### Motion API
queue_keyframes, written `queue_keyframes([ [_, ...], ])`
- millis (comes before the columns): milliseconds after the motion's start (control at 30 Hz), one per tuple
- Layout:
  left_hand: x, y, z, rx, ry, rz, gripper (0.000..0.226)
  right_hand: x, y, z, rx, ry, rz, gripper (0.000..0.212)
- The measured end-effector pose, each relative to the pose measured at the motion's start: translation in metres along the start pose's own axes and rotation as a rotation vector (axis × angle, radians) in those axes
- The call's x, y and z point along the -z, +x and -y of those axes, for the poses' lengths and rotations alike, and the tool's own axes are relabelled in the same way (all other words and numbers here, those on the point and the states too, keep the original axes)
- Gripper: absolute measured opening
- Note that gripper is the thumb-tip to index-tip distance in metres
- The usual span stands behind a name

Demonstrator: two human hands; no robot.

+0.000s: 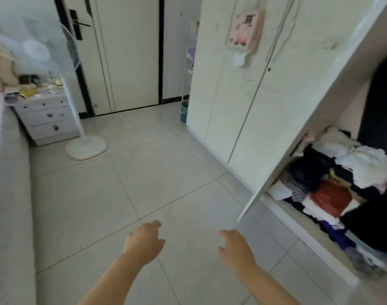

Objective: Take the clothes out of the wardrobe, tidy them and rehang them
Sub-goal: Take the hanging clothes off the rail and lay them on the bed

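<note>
The left hand [145, 241] and right hand [234, 247] hover over the pale tiled floor [166, 172], each grip loosely open and empty. The best start is to reach right into the open white wardrobe [232, 95] and lift the top layer first. The jumbled heap of white, black and red clothes [333, 183] fills its bottom, seemingly spilling towards the front edge.

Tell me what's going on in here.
A person stands on the tiled floor beside a wardrobe whose door is swung open. The left hand and right hand reach forward over the floor, fingers relaxed, holding nothing. Inside the wardrobe, a jumbled pile of clothes lies at the bottom, with dark garments hanging above. No garment is in hand yet.
</note>
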State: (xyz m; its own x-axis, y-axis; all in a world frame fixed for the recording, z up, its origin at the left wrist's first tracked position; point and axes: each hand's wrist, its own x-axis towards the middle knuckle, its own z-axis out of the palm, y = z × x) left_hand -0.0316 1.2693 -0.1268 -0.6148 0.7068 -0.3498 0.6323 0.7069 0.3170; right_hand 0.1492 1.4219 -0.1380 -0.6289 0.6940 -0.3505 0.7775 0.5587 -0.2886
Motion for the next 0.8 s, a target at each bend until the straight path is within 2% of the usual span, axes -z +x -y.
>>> queue_keyframes([
  [167,-0.024,0.060,-0.153,-0.236,0.058,0.027,0.048,0.052,0.007,-0.127,-0.214,0.089,-0.121,0.035],
  [333,-0.041,0.093,-0.284,-0.472,0.116,0.060,0.050,0.096,0.000,-0.223,-0.364,0.195,-0.260,0.040],
  [500,-0.044,0.123,-0.400,-0.689,0.165,0.041,0.048,0.144,0.002,-0.299,-0.488,0.282,-0.406,0.045],
  [700,-0.036,0.180,-0.529,-0.872,0.097,0.030,0.046,0.213,0.034,-0.378,-0.571,0.238,-0.538,0.042],
  [800,-0.023,0.218,-0.596,-0.963,0.068,0.022,0.052,0.256,0.060,-0.412,-0.597,0.271,-0.634,0.045],
])
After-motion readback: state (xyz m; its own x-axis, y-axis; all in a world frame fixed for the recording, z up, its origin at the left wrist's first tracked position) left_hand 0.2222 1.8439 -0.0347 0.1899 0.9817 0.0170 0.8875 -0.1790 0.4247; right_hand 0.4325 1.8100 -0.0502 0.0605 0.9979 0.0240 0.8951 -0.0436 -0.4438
